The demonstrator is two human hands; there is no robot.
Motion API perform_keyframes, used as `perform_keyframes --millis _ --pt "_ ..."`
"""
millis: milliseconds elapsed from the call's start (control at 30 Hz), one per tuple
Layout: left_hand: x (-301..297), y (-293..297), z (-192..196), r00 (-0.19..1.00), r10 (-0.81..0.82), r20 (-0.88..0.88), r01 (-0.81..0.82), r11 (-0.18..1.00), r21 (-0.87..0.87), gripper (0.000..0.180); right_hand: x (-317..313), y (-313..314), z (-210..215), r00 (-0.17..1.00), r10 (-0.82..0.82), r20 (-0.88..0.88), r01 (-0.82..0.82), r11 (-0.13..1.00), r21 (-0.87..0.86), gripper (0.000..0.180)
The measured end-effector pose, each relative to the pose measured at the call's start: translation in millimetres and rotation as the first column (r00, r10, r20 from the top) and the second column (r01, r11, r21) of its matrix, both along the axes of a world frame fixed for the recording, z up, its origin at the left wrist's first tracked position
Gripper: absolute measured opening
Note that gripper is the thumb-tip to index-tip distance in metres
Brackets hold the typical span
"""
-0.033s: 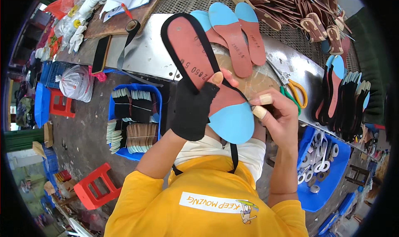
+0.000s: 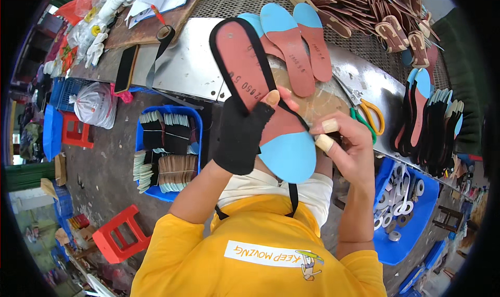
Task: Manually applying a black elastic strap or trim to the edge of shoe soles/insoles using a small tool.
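Observation:
My left hand, in a black fingerless glove, is closed round the middle of an insole. The insole is pink with one pale blue end, and its pink end tilts up to the left. Black edging strip lines the rim of the pink end and runs down one side toward the blue part. At that side my right hand pinches the strip, its thumb and forefinger wrapped in pale tape. Behind lie several more pink and blue insoles, apparently without black edging.
Scissors with green and orange handles lie right of my hands on the metal table. Edged insoles stand stacked at the right. Blue bins hold insole bundles at the left and tape rolls at the right. Brown soles pile up behind.
The insole has turned slightly in my left hand: its pink end has shifted a little right and its blue end slightly left and nearer. Both hands keep their grip.

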State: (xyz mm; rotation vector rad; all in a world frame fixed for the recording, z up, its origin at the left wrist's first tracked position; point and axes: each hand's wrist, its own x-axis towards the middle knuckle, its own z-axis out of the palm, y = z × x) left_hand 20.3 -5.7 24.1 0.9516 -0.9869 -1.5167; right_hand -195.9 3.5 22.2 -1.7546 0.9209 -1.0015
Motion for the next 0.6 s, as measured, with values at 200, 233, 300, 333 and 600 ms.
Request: perform_keyframes --millis 200,233,300,333,600 --pt "21 0 -20 0.892 -0.170 -0.420 0.257 0.953 0.161 0.037 -66 -17 -11 0.866 -0.472 -0.163 0.493 0.861 0.127 0.023" --pt "25 0 -28 0.798 -0.131 -0.588 0.315 0.923 0.222 0.041 -79 -15 -12 0.723 -0.557 -0.409 0.564 0.818 -0.117 0.022" --pt "29 0 -29 0.467 -0.342 -0.815 0.520 0.852 -0.059 0.044 -99 -14 -31 0.585 -0.609 -0.536 0.503 0.791 -0.349 0.028" --pt "24 4 -29 0.333 -0.335 -0.882 0.577 0.812 -0.091 0.041 -104 -13 -40 0.484 -0.609 -0.628 0.435 0.790 -0.431 0.031" --pt "9 4 -31 0.620 -0.174 -0.765 0.217 0.975 -0.046 0.028 -113 9 -51 0.636 -0.473 -0.610 0.559 0.827 -0.060 0.030"
